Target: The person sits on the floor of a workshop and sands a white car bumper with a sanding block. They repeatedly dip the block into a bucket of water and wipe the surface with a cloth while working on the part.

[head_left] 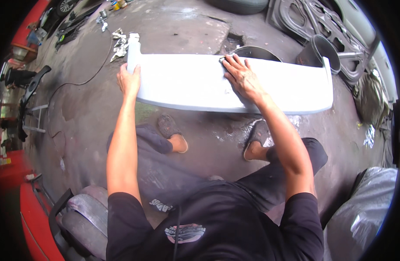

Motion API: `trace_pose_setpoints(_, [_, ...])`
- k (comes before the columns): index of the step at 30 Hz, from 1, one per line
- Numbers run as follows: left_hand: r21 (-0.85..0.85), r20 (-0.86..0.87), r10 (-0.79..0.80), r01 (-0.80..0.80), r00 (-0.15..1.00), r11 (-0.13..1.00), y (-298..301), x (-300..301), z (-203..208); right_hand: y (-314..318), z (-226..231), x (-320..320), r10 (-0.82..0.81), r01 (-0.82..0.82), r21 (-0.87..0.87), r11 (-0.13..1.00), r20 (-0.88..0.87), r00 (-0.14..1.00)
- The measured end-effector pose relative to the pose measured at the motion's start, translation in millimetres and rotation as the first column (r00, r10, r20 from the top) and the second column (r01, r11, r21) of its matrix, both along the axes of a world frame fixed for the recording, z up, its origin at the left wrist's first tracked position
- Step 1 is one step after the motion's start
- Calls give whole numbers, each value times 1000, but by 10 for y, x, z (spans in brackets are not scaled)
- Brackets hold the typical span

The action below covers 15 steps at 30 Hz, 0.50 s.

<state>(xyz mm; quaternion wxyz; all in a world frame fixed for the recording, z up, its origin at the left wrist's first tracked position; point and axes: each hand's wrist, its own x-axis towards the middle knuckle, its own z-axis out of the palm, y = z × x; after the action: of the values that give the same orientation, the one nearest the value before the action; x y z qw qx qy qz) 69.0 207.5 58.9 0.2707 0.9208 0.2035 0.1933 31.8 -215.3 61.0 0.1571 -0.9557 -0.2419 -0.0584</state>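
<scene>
A long white panel (pixel 182 82), shaped like a car spoiler with an upturned post at each end, lies across in front of my knees. My left hand (pixel 129 80) is closed around its left end, thumb on the top face. My right hand (pixel 243 78) lies on the panel right of its middle, fingers stretched toward the far edge. A small dark thing (pixel 223 59) shows at those fingertips; I cannot make out what it is. What holds the panel up from below is hidden.
Behind the panel are a black tub (pixel 263 53) and a dark bucket (pixel 319 54), with a grey car panel frame (pixel 304 19) beyond. Crumpled paper (pixel 119 45) and a cable (pixel 73 83) lie on the floor at left. Silver sheeting (pixel 365 213) is at near right, red bodywork (pixel 36 222) at near left.
</scene>
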Motion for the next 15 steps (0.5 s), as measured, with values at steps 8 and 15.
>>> trace_pose_setpoints(8, [-614,-179,-49,-73,983,786,796,432,-752,-989,269,-80,35,-65,-212,975,-143,989])
trace_pose_setpoints(15, [-726,-270,113,-279,956,629,696,309,-628,153,362,210,160,-181,-139,974,-150,976])
